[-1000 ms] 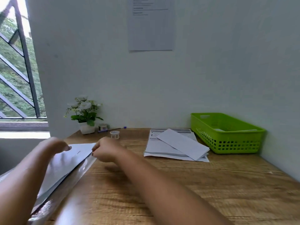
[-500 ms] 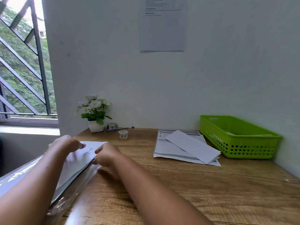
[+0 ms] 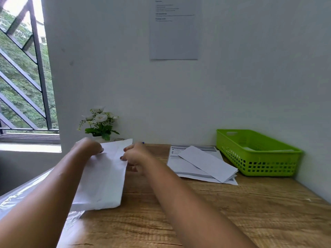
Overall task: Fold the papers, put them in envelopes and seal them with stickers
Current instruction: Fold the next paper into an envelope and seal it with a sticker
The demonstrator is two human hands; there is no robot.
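head | left hand (image 3: 89,146) fingers curl onto white envelope (image 3: 102,179) upper-left edge | right hand (image 3: 136,155) pinches its right edge | envelope held over wooden table (image 3: 215,212) left side, above clear plastic wrapper (image 3: 18,197) | folded paper (image 3: 207,163) lies on printed sheets (image 3: 186,170) beside green basket (image 3: 259,154)

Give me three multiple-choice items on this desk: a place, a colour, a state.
1. The basket stands: A on the windowsill; B at the right end of the table; C on the floor.
2. The flowers are: A red; B white; C yellow.
3. The envelope is: A in the basket; B flat and untouched; C held up by the left hand and right hand.
B, it sits on the table, far right; B, the blooms are pale; C, both hands grip its edges.
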